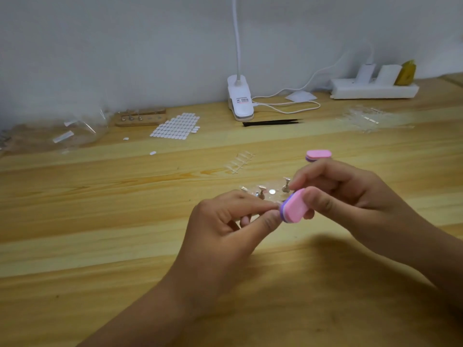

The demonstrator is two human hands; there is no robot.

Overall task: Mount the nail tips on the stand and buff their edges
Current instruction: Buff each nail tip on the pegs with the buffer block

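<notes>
Worktop (pixel 100 221): pale wooden boards; carries everything listed below.
Left hand (pixel 225 221): thumb and forefinger pinched together on a small piece (pixel 277 202), too small to identify; the other fingers are curled under.
Right hand (pixel 345 194): thumb on top and fingers beneath, gripping one buffer block (pixel 295 206), pink face up, with its purple edge against the left fingertips.
Stand (pixel 265 192): clear base just behind both hands; three metal holders and one round disc can be counted, and the right hand covers its right end.
Spare buffer block (pixel 318 154): one, pink over purple, lying flat beyond the right hand.
Nail tips (pixel 240 162): one clear strip lying flat, left of the spare block; the number of tips on it is not legible.
Adhesive tab sheet (pixel 176 126): one, with white ovals in rows; two loose tabs (pixel 152 153) lie in front of it.
Wooden rack (pixel 140 118): one, far left, with metal pegs.
Tweezers (pixel 271 122): one black pair, lying flat.
Clip lamp (pixel 240 101): one, white, at the wall, with its cable looped to the right.
Power strip (pixel 373 90): one, white, far right.
Clear plastic (pixel 368 118): one blurred heap at the right; one bag (pixel 75 131) at the left.
</notes>
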